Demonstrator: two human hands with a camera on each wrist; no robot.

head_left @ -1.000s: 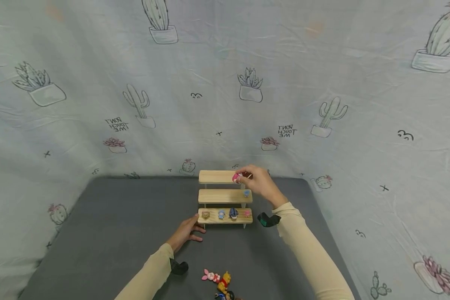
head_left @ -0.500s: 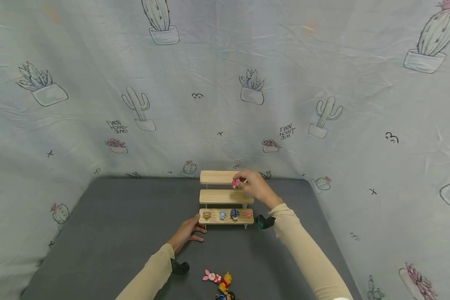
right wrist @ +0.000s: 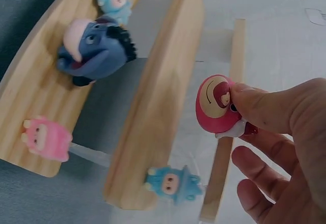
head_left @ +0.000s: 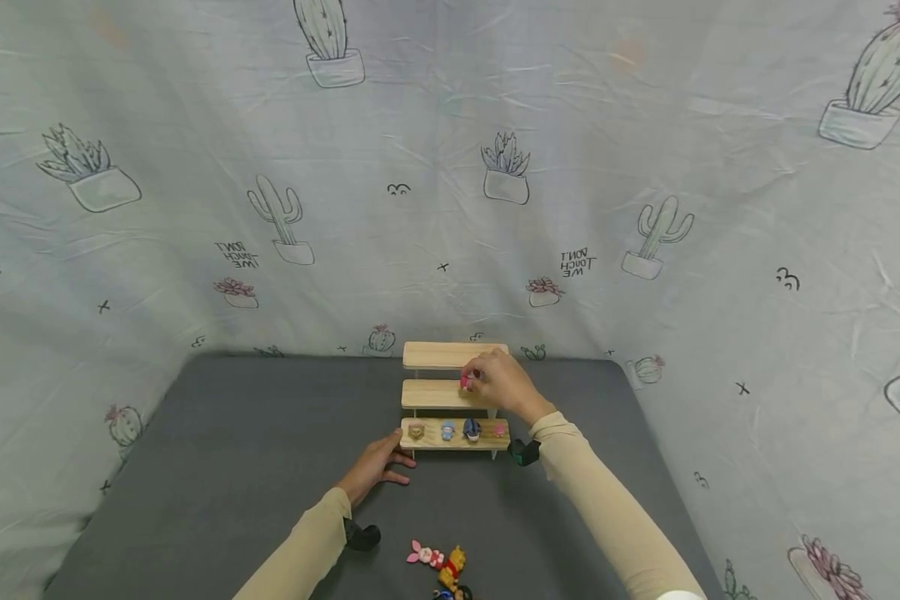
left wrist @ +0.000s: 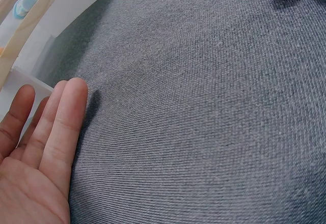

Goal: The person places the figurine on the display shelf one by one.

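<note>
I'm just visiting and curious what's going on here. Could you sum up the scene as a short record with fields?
Setting: grey table, cactus-print cloth behind
Stand: three-step wooden shelf
Right hand: pinches a pink bear figurine over the middle step
Left hand: rests flat on the table beside the shelf's bottom step
Middle step: small blue figurine at its right end
Bottom step: four figurines, among them a blue donkey and a pink one
Front of table: more toy figures
</note>
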